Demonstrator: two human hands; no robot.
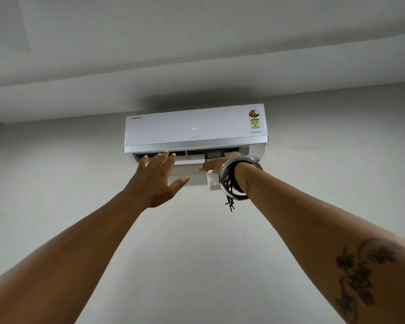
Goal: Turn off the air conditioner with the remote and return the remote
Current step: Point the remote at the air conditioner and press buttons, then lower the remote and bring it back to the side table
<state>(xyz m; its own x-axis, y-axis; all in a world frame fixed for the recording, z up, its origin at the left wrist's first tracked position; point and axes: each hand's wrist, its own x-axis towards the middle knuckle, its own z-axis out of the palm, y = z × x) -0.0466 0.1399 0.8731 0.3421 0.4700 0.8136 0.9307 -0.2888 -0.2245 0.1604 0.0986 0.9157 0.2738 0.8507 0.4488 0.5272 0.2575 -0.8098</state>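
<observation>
A white wall-mounted air conditioner [194, 127] hangs high on the wall, its bottom louvre open and two small lights lit on its front. My left hand [158, 177] is raised with fingers spread, the fingertips in front of the vent slot. My right hand [216, 163], with a steel bangle and black threads on the wrist, holds a white remote [212, 183] upright; its dark screen end [212, 155] shows above my fingers, in front of the vent.
A pale grey wall [220, 242] fills the space below the unit. The white ceiling [197, 43] with a stepped cornice lies above. An energy label sticker [254, 119] sits on the unit's right front.
</observation>
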